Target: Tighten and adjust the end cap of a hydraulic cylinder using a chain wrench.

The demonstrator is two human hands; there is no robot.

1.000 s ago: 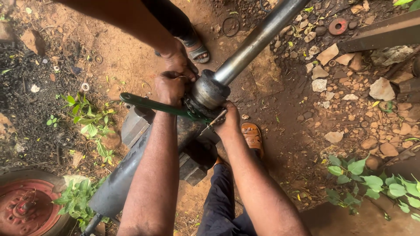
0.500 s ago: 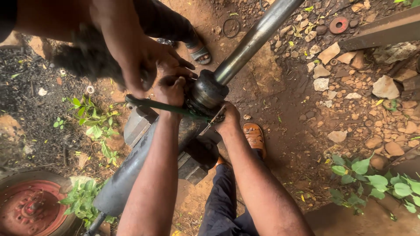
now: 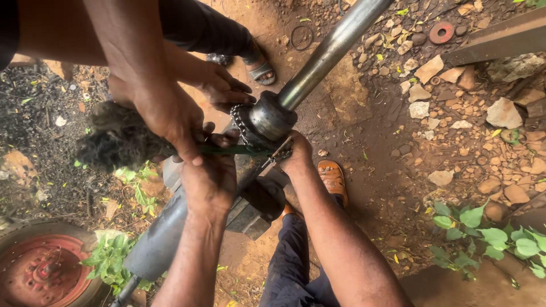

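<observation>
Left hand (image 3: 207,179) was closed around the green handle (image 3: 227,150) of a chain wrench, fingers wrapped tight, just left of the steel collar (image 3: 272,118). Right hand (image 3: 296,154) was curled against the lower right side of the collar, fingertips on the chain (image 3: 242,125) looped round it; whether it gripped anything could not be told. A co-worker's hand (image 3: 165,113) pressed a dark rag (image 3: 116,142) over the handle's end, their other hand (image 3: 224,88) resting behind the collar on the long grey shaft (image 3: 330,48).
</observation>
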